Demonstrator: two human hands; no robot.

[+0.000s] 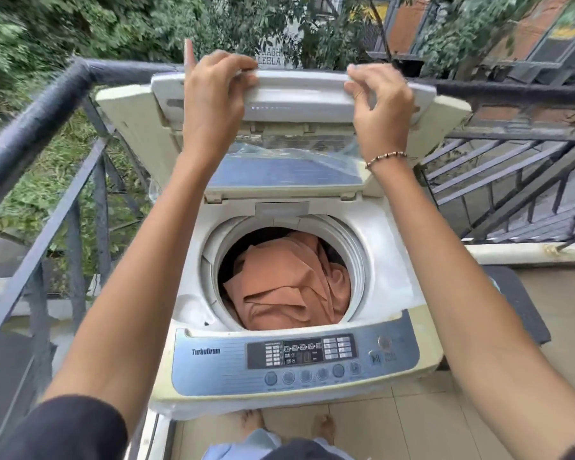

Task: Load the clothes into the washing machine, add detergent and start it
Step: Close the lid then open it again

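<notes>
A dark sleeve (63, 429) fills the lower left. At upper centre the left hand (218, 91) and right hand (377, 97) grip the raised white plastic lid (299, 91). Rust-orange cloth (289, 287) lies in the round drum (356, 254).

Black railing (40, 104), leafy trees (80, 24), tiled floor (412, 423), dark mat (518, 303)

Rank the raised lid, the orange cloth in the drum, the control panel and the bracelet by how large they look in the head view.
1. raised lid, the widest by far
2. control panel, though it sits nearest the camera
3. orange cloth
4. bracelet, a thin band
</notes>
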